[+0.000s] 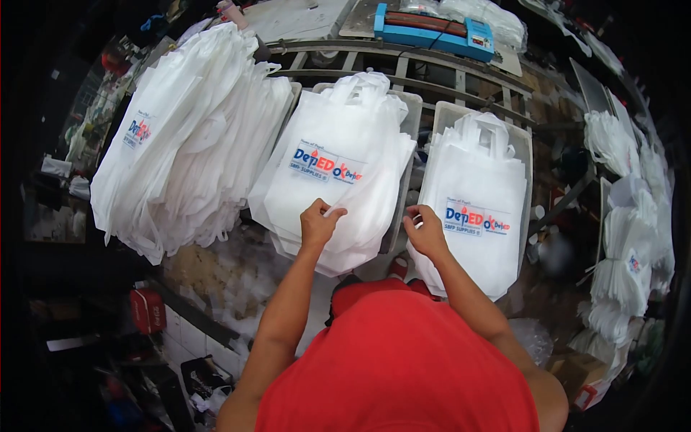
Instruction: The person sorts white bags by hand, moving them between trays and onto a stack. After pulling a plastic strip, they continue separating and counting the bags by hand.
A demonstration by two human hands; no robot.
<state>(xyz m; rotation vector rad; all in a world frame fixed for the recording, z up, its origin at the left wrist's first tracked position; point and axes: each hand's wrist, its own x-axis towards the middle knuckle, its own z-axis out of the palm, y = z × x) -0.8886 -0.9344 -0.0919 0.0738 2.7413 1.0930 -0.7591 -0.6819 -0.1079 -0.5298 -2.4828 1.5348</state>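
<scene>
Three stacks of white printed tote bags lie in front of me. My left hand (319,222) pinches the lower edge of the top bag on the middle stack (338,162), which carries a blue and red logo. My right hand (425,229) grips the lower left corner of the top bag on the right stack (479,201), which rests in a grey tray (445,115). A larger, fanned-out pile of the same bags (187,137) lies further left, away from both hands.
A blue heat-sealing machine (434,30) sits on the metal frame table behind the stacks. More white bags (626,216) hang in bundles at the right. A red can (147,309) and clutter lie on the floor at lower left.
</scene>
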